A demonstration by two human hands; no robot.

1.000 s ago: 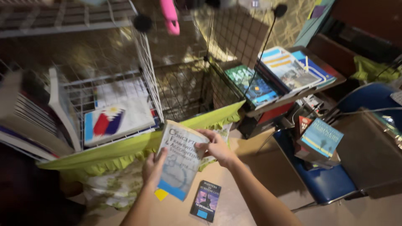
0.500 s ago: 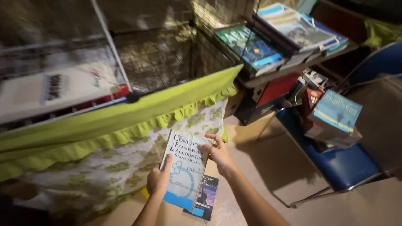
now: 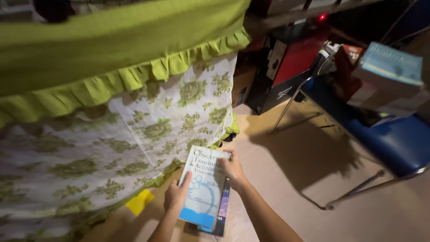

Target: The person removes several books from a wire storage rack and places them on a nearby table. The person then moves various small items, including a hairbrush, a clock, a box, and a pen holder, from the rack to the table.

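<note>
Tan floor [image 3: 286, 179], ruffled floral cloth [image 3: 134, 134]; both hands grip glossy paperback [image 3: 204, 188] over dark book [image 3: 222, 210].

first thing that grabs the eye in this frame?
The pale blue-and-white book, low centre, held by the left hand and right hand over a dark book on the floor. Behind it hangs a green floral cloth under a lime ruffle; a blue chair stands right.
</note>
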